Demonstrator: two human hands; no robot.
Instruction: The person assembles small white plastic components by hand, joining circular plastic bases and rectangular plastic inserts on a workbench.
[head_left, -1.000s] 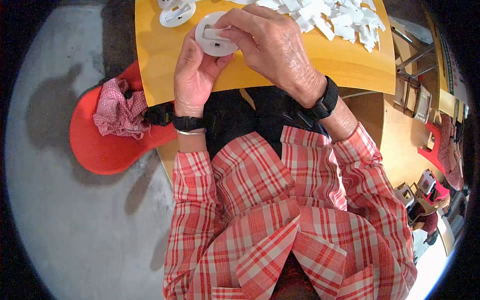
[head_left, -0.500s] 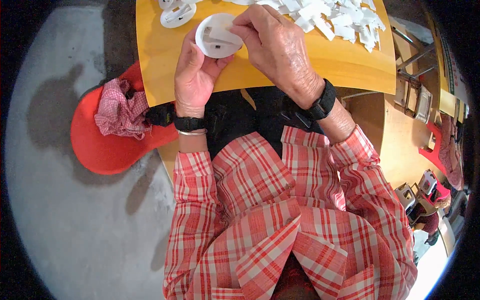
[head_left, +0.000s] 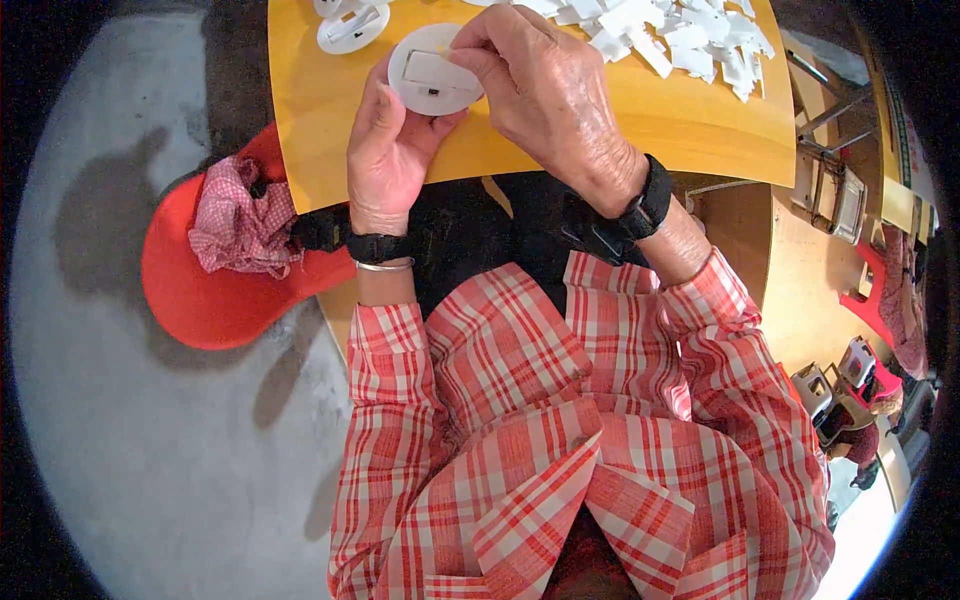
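Above the table's near edge, my left hand [head_left: 388,150] holds a round white plastic disc [head_left: 440,99] from below and the left side. A rectangular white cover [head_left: 436,70] lies nearly flat over the recess in the disc's face, with a small dark switch below it. My right hand [head_left: 555,95] pinches thumb and finger at the cover's right end; the fingertips partly hide it. Another white disc [head_left: 352,32] with an uncovered slot rests on the table at the far left, beside part of a similar one.
A heap of loose white plastic pieces [head_left: 690,38] covers the far right of the yellow table [head_left: 640,125]. A red chair [head_left: 190,300] with a pink checked cloth [head_left: 240,220] stands at the left. Red stools and metal-framed items line the right side.
The rectangular cover, tilted over the disc's recess before, now sits nearly flat in it. My right fingers have shifted slightly left along with it.
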